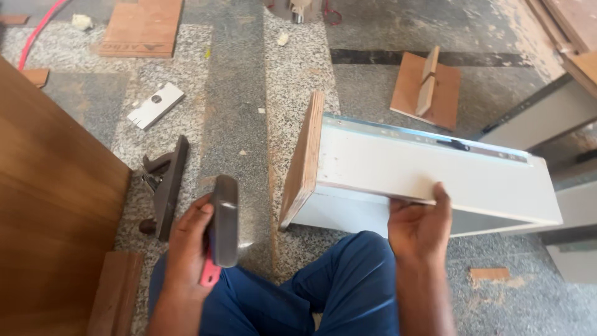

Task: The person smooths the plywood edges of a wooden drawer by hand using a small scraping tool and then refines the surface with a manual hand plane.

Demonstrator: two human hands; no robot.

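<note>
A white drawer box (429, 180) is seen lying on its side on the speckled granite floor (236, 124), just in front of the person's knees in blue trousers (336, 286). Its broad panel is smooth and white with small screw marks near one end, a metal slide rail (435, 140) is fixed along its far upper edge, and a brown plywood front (303, 158) is set across its left end, standing on edge. The near edge of the white panel is gripped by the right hand (418, 227), fingers curled under and thumb on top. A hammer (224, 227) with a dark steel head and pink handle is held in the closed left hand (189, 239), just left of the box. A hand plane (165, 183) is lying on the floor beside that hand, a notched metal plate (155, 104) farther off, and a large brown board (50, 205) is seen at the left edge.
</note>
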